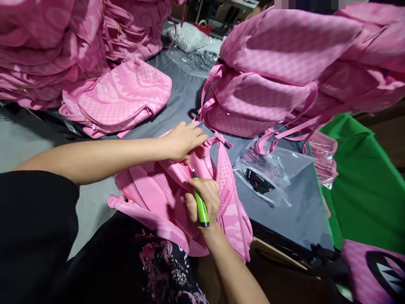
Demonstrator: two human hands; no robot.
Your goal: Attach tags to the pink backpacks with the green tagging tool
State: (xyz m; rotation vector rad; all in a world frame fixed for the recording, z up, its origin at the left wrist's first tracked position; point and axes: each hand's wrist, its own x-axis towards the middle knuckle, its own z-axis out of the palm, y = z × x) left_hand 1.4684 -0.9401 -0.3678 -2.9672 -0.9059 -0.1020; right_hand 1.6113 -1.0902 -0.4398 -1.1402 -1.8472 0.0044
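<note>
A pink backpack (152,185) lies at the table's near edge, partly over my lap, its padded back and perforated straps facing up. My left hand (187,141) grips the fabric at its top, fingers curled and pressed down near the strap base. In my right hand (207,198) is a slim green-and-black pen-like tool (201,207). Its pale tip points up toward the cloth under my left fingers. Whether that tip touches the cloth, I cannot tell. A pink strap end (223,140) stands just right of my left hand.
Another pink backpack (123,95) lies at the left, before tall backpack piles (47,50). More stacked backpacks (262,84) fill the right. A clear plastic bag (268,173) with black parts rests on the grey tabletop (294,223). Green cloth (363,177) hangs at the right.
</note>
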